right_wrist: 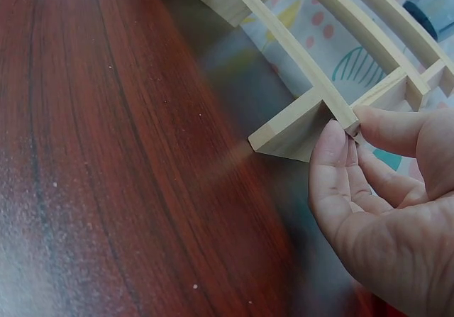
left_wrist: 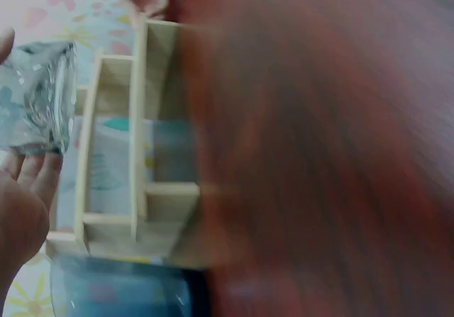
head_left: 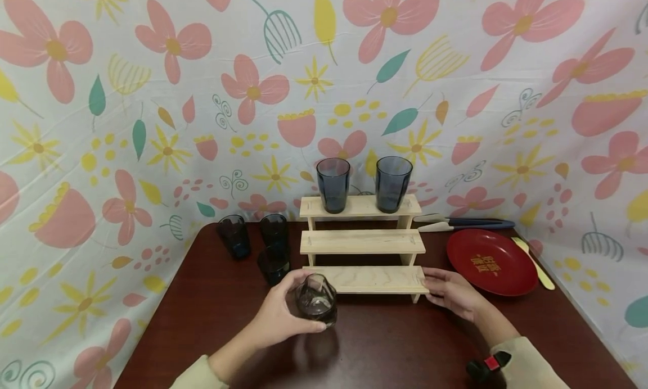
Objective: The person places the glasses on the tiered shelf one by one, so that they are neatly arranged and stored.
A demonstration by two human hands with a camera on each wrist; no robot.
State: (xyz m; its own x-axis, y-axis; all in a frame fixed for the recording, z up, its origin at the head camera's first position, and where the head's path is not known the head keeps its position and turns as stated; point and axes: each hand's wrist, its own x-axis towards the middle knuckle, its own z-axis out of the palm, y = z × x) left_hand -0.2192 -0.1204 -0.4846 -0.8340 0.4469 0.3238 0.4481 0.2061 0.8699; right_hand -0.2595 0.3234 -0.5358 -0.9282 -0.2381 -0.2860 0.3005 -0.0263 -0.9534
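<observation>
My left hand (head_left: pixel 280 316) grips a small smoky grey glass (head_left: pixel 319 300) just in front of the left end of a three-step wooden rack (head_left: pixel 361 242). The glass is above the table, and its faceted side shows in the left wrist view. On the rack's right, my right hand (head_left: pixel 455 292) pinches the end of the lowest step; in the right wrist view its thumb and fingertips (right_wrist: pixel 330 143) meet at that board's corner. Two blue-grey tumblers, one left (head_left: pixel 333 186) and one right (head_left: pixel 394 185), stand on the top step.
Three dark glasses, at the left (head_left: pixel 235 237), back (head_left: pixel 274 231) and front (head_left: pixel 273 264), stand left of the rack. To its right lie a red plate (head_left: pixel 463 248), a yellow-handled utensil (head_left: pixel 544 274) and blue-and-white utensils (head_left: pixel 481 223). A flowered cloth (head_left: pixel 324 96) hangs behind the table.
</observation>
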